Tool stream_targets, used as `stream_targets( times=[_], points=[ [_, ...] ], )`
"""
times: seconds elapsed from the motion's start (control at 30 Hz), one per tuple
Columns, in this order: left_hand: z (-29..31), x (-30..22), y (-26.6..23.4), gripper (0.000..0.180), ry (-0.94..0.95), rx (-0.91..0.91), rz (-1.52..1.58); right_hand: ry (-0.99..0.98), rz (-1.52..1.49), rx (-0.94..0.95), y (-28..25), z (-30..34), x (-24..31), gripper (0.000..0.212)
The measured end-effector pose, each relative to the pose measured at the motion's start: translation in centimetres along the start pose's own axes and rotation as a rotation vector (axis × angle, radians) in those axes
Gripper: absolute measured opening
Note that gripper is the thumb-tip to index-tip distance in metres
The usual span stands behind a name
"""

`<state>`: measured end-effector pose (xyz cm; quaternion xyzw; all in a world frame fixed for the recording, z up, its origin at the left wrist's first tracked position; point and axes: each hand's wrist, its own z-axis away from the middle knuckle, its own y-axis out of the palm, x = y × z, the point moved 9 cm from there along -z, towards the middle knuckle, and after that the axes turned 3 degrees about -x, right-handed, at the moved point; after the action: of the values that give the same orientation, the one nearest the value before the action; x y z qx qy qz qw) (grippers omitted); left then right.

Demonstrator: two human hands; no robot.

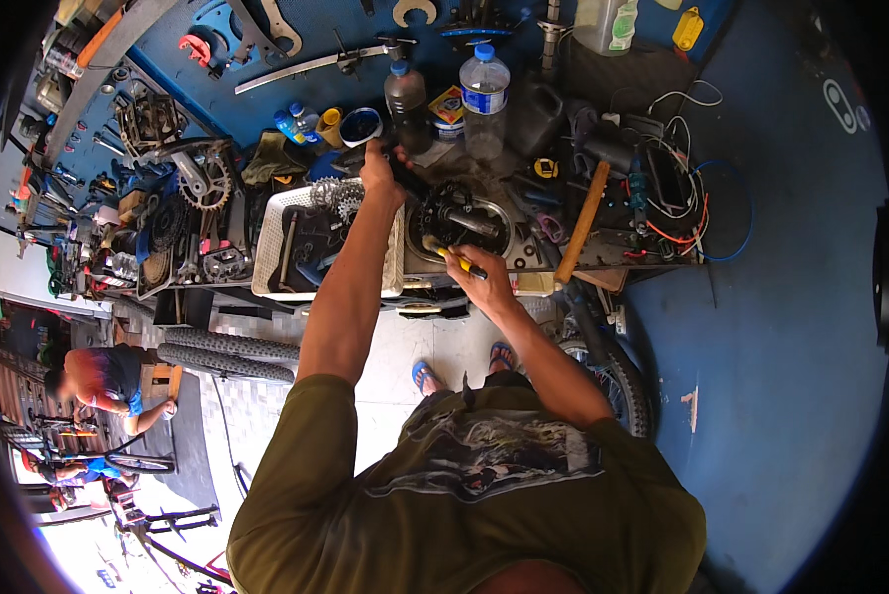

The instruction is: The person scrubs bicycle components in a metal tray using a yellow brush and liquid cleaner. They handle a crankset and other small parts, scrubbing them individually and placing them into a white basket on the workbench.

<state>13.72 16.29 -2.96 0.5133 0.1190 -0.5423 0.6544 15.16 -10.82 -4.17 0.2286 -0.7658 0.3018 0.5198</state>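
Observation:
My right hand (486,285) is closed around a brush (462,262) with a yellow and black handle. The brush's bristle end reaches over the near left side of a round metal basin (510,234). Dark, greasy-looking bike parts (454,213) lie in that basin, among them a shiny cylindrical piece. Beyond and left of the basin, my left hand (381,174) is closed on a dark object whose kind I cannot make out. Under my left forearm stands a white plastic basket (266,252), partly hidden, with toothed sprockets (333,194) at its far side.
Bottles, including a clear one with a blue cap (485,99), line the back of the bench. A wooden-handled hammer (583,223) and cables (677,183) lie to the right. A crankset (202,178) is at the left. Another person (103,381) sits far left, near bikes.

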Motion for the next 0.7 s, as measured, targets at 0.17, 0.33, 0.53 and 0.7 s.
stream_targets(
  times=[0.17,0.33,0.53,0.7],
  points=[
    [-0.2,-0.1,0.3,0.031,0.008,0.032,0.008,-0.131,0.165,0.015,-3.0,-0.4,-3.8,0.026],
    [-0.4,0.1,0.8,0.026,-0.060,0.165,0.006,-0.062,0.257,0.076,-5.0,-2.6,-4.7,0.033],
    [0.0,0.4,1.3,0.025,-0.111,0.243,0.046,0.126,0.239,-0.032,-8.2,-4.4,-5.5,0.026],
    [-0.4,1.0,2.3,0.028,-0.075,0.220,-0.041,-0.198,0.125,0.101,-5.4,-6.8,3.5,0.028]
  ],
)
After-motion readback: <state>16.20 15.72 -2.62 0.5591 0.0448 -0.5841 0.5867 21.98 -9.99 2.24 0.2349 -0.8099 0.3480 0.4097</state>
